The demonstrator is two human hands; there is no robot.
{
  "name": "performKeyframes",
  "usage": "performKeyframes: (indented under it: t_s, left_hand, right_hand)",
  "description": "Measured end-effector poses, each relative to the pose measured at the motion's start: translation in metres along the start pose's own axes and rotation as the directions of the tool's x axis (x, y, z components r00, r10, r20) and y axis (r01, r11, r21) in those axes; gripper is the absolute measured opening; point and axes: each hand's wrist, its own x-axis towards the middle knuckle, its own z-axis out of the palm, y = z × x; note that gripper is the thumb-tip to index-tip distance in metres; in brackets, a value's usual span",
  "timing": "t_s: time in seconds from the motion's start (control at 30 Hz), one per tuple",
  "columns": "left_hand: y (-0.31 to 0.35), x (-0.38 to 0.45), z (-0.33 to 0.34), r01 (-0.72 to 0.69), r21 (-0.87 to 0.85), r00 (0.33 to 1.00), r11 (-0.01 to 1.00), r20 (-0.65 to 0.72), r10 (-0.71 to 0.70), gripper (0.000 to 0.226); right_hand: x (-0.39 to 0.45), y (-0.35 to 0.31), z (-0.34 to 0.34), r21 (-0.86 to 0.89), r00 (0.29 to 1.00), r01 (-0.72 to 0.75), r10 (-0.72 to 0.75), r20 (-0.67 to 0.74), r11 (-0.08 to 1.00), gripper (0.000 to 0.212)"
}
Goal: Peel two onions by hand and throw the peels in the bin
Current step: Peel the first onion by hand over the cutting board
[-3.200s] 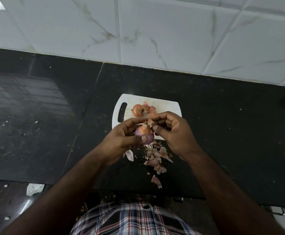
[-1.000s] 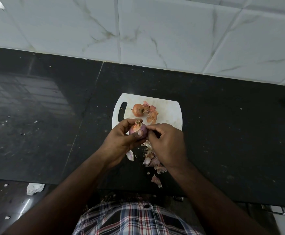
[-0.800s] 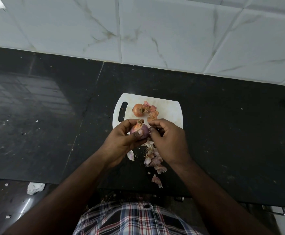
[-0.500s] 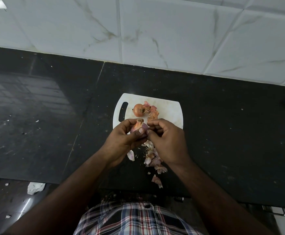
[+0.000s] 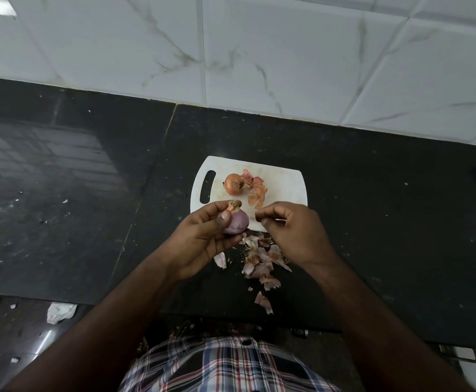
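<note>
My left hand [image 5: 202,236] grips a mostly peeled purple onion [image 5: 236,223] just over the near edge of the white cutting board [image 5: 284,185]; a dry tuft of skin sticks up from its top. My right hand [image 5: 293,233] hovers a little to the right of that onion, apart from it, with fingertips curled together; no peel shows between them. An orange-skinned onion [image 5: 233,183] lies on the board beside a few torn skins [image 5: 256,192]. A pile of loose peels [image 5: 260,263] is scattered on the black counter below my hands.
The black stone counter [image 5: 75,179] runs left and right, backed by a white tiled wall [image 5: 259,52]. Crumpled paper scraps [image 5: 60,312] lie on the floor at lower left. No bin is in view.
My right hand has pulled away to the right from the purple onion, which it was picking at. More of the onion's smooth purple side now shows in my left hand.
</note>
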Motion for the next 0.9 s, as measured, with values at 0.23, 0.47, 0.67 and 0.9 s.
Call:
performKeyframes:
  t_s: [0.23,0.47,0.67,0.9]
  left_hand:
    - [0.001,0.000,-0.004,-0.036,0.050,0.998,0.998,0.046,0.034,0.044]
    - [0.001,-0.002,-0.002,-0.043,0.136,0.999,0.990,0.033,0.039,0.043]
    - [-0.002,-0.001,-0.001,-0.028,0.144,0.999,0.989,0.029,0.024,0.035]
    - [0.001,0.003,0.001,-0.164,0.223,0.986,0.961,0.045,0.158,0.066]
  right_hand:
    - [0.002,-0.011,0.001,0.224,0.998,0.041,-0.051,0.040,0.974,0.026]
    - [0.008,-0.018,0.006,0.279,0.991,0.102,-0.123,0.056,0.955,0.020]
    - [0.008,-0.016,0.010,0.174,0.991,0.126,-0.133,0.028,0.977,0.019]
    - [0.002,-0.018,0.002,0.237,0.994,0.106,-0.110,0.002,0.966,0.012]
